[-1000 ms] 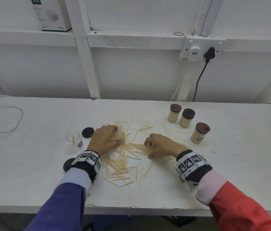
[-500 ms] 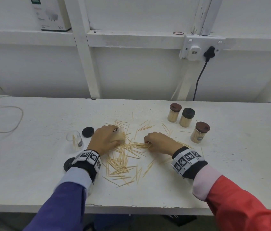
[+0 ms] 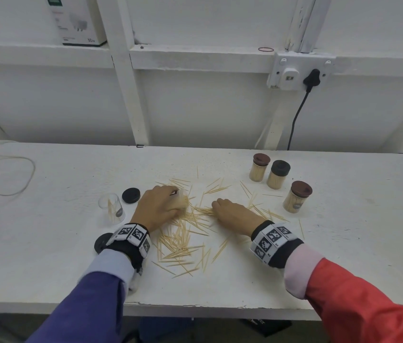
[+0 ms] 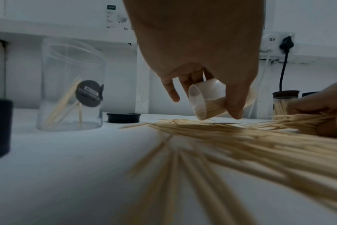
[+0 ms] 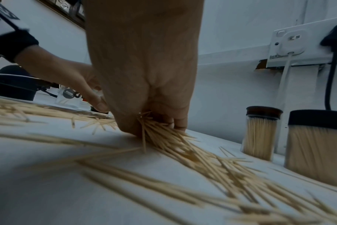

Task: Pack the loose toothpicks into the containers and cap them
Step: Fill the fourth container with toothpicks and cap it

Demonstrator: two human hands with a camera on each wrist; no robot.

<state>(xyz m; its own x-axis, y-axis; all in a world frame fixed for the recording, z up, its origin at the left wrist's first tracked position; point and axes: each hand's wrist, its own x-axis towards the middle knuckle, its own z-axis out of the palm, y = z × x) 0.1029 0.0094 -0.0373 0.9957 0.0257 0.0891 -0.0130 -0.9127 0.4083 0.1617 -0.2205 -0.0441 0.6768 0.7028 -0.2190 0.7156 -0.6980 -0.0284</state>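
Left hand [image 4: 198, 50] grips part-filled container [image 4: 219, 101].

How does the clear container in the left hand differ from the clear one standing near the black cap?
The held container lies tilted in the left hand and holds a thick layer of toothpicks; the standing container sits upright, untouched, with only a few. Both are clear and uncapped.

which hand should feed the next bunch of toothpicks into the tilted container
Right. The right hand already pinches a bunch of toothpicks beside the tilted container, and the left hand is busy holding that container.
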